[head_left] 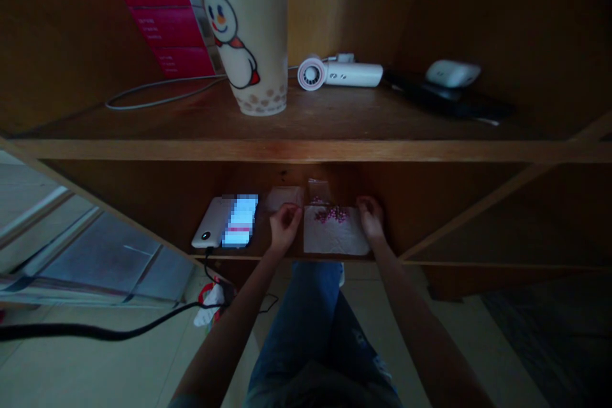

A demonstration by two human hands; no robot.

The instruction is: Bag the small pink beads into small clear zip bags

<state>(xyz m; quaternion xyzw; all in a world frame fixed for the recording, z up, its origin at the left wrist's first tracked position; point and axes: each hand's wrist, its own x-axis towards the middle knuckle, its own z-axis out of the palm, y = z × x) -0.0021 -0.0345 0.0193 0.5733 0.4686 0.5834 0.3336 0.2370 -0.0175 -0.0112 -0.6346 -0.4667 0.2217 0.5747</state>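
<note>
1. The left hand, centre of the frame, has its grip pressed together just beside a pale packet; I cannot tell whether it pinches anything.
2. The right hand curls its grip at the corner of a white paper napkin, and what it pinches is unclear too.
3. Small pink beads lie on the napkin, just below a clear plastic bag.
4. A corded white device lies left of the hands on the lower shelf.

A snowman bubble-tea cup beside a white handheld fan

Blue jeans, bare forearms and hands
</note>
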